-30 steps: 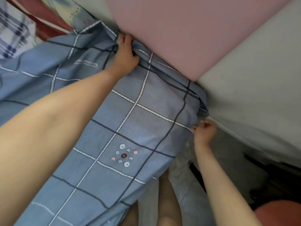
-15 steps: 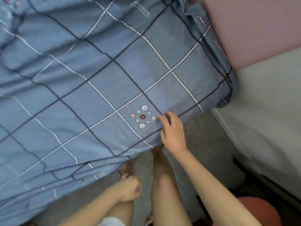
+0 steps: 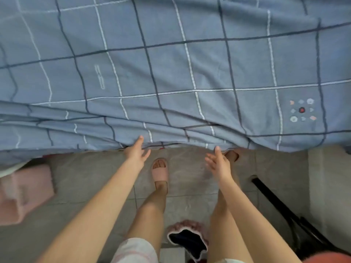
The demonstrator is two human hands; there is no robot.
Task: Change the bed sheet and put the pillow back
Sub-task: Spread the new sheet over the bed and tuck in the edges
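Nearby, both hands hover empty — left hand (image 3: 135,153) and right hand (image 3: 218,164), fingers loosely spread, just at the rumpled hem. Beyond, the blue checked sheet (image 3: 171,73) drapes the bed — soft, light, slack; I'd pinch that hanging edge to pull it smooth.

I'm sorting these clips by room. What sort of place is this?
Probably a bedroom: a blue checked bed sheet spread wide, its edge hanging above a tiled floor, and a pink slipper.

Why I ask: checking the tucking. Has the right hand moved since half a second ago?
Yes. The right hand sat beside the flower motif; now it is well left of it, at the hanging edge of the bed sheet.
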